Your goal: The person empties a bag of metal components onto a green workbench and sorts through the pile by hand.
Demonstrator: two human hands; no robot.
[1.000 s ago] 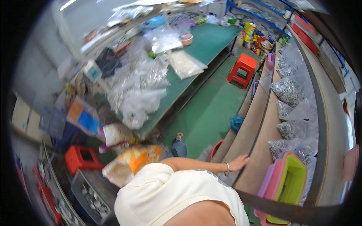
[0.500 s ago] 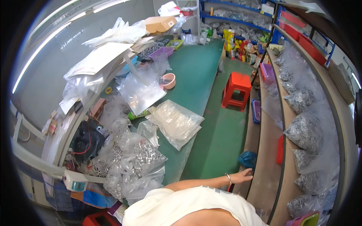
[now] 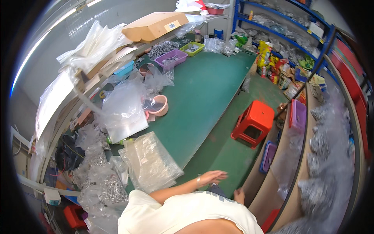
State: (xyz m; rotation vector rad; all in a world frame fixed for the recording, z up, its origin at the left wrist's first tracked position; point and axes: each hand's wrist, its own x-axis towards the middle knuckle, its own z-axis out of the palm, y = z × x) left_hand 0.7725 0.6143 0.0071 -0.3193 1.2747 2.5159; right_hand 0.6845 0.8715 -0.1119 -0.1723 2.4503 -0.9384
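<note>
My left hand (image 3: 214, 176), with a bracelet at the wrist, reaches out over the green floor just past the table edge. Its fingers are stretched out and I see nothing in them. My right hand (image 3: 239, 195) is lower and farther right, beside the edge of the lower wooden shelf (image 3: 252, 177). Only part of it shows past my cream shirt; its fingers look loosely apart, with nothing seen in them. Nearest to my left forearm on the table lies a flat clear plastic bag (image 3: 150, 162) with pale contents. Bags of shiny metal parts (image 3: 105, 183) are heaped to its left.
A red stool (image 3: 255, 123) stands on the floor ahead. The green table (image 3: 202, 93) bears a pink bowl (image 3: 163, 107), a purple basket (image 3: 171, 59) and a green basket (image 3: 191, 48). On the right, shelves hold bagged metal parts (image 3: 317, 195) and a blue-rimmed purple basket (image 3: 268, 156).
My left hand has drawn back leftward from the shelf edge, and my right hand has come into view. The view has turned, so the stool appears lower. The blue bag no longer shows.
</note>
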